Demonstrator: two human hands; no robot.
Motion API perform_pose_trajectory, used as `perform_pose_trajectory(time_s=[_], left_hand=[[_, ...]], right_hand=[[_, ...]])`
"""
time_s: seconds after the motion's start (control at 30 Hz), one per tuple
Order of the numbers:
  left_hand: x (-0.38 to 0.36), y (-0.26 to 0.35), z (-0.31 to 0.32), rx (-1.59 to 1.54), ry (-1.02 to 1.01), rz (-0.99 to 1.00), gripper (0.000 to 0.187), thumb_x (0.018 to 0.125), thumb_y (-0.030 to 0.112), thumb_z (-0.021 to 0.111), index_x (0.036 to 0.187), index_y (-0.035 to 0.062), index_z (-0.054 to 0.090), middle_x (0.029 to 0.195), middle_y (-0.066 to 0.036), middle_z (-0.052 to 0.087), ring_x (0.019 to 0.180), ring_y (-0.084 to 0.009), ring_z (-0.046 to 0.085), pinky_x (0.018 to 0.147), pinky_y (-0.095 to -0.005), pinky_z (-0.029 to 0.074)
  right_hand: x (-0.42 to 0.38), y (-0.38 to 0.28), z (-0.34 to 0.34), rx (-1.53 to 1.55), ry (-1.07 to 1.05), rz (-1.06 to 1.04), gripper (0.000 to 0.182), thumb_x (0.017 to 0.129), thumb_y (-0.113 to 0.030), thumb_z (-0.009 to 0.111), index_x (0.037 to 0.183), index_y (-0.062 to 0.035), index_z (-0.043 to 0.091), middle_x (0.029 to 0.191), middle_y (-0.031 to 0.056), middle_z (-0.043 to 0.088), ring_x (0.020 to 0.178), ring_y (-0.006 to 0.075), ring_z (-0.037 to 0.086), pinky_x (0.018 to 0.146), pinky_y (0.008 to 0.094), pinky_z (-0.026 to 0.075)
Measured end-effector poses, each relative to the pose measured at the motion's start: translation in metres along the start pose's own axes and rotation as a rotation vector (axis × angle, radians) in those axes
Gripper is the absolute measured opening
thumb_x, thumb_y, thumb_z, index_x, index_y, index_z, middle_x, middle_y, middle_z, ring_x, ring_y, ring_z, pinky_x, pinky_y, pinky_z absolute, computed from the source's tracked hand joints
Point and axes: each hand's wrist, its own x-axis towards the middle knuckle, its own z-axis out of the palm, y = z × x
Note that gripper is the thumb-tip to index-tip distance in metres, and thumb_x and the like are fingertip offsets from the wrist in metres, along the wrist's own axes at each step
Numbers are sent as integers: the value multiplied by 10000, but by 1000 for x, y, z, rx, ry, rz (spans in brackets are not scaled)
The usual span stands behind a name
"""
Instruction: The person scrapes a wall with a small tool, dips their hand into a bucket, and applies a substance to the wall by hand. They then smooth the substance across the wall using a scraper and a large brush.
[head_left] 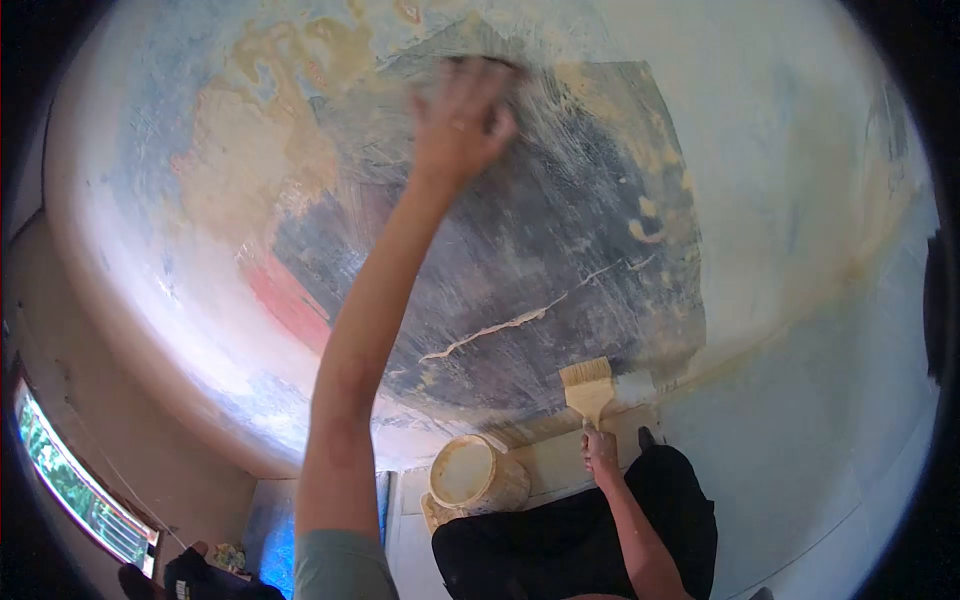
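My left hand is stretched high against the wall, blurred by motion, with its fingers bent over a thin dark-edged piece that I cannot make out. Around it the wall has a large dark grey patch, streaked with pale smears and crossed low down by a raised cream ridge. Low on the right, my right hand grips a wide paintbrush by its handle. The brush points bristles up, overlapping the lower edge of the dark patch. Cream-coloured stuff coats its bristles.
A splattered bucket of pale liquid stands at the foot of the wall, left of my dark-clothed legs. Ochre and red stains mark the wall's left part. At far left is a window; a blue sheet lies below.
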Motion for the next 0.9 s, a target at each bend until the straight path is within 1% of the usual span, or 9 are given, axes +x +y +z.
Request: perform_pose_trajectory(time_s=[0.1,0.23,0.3,0.43,0.5,0.57,0.63,0.83,0.9], left_hand=[[-3,9,-3,77,130,-284,454,771,379,519,1199,226,498,1269,-68,459,1227,-293,367,934,-610,253],[-19,31,-7,-158,-122,237,502,748,366,525,1223,206,488,1273,-73,451,1205,-311,379,899,-646,255],[-7,6,-6,101,7,-153,521,741,415,521,1226,229,485,1297,-52,435,1216,-300,382,943,-615,255],[-11,41,-5,62,78,-297,520,749,412,515,1234,231,476,1297,-43,436,1223,-278,380,936,-607,271],[-27,63,9,-272,-146,310,475,759,331,542,1216,213,482,1270,-54,437,1225,-269,352,892,-645,261],[-11,39,5,-148,-156,330,454,764,329,535,1198,200,497,1265,-62,441,1218,-275,359,907,-633,248],[9,24,2,60,54,-129,483,754,368,540,1209,214,493,1262,-53,446,1226,-269,354,937,-607,238],[-4,33,11,-118,-37,232,411,793,323,505,1191,221,516,1264,-52,456,1200,-264,378,898,-615,244],[10,4,7,111,94,-168,471,784,419,507,1221,244,498,1296,-49,436,1218,-261,380,938,-596,240]], right_hand=[[44,44,-16,416,-382,11,450,824,-546,496,632,-140,464,432,-27,355,311,119,328,315,279,296],[0,-1,2,115,-77,59,437,828,-493,532,606,-124,455,420,-31,334,298,112,313,300,267,265],[-13,-14,5,53,56,-37,431,827,-461,552,592,-115,448,423,-34,333,302,101,315,296,253,251],[-11,-17,3,98,25,24,427,834,-453,543,588,-117,444,423,-37,333,303,94,311,294,247,246],[-18,-19,6,115,51,-23,430,834,-453,540,582,-119,440,425,-39,333,306,88,309,295,246,243],[-16,-16,4,94,41,-42,429,831,-455,543,582,-120,442,426,-40,333,308,89,311,297,248,246],[-15,-15,3,78,33,-63,428,829,-456,545,582,-121,444,427,-41,333,310,89,314,298,251,249],[-14,-17,1,96,-14,57,429,825,-435,567,571,-117,429,429,-36,369,311,101,352,304,251,284],[-2,-3,1,175,-36,-18,434,828,-427,563,551,-121,430,422,-32,367,306,107,349,301,258,282]])
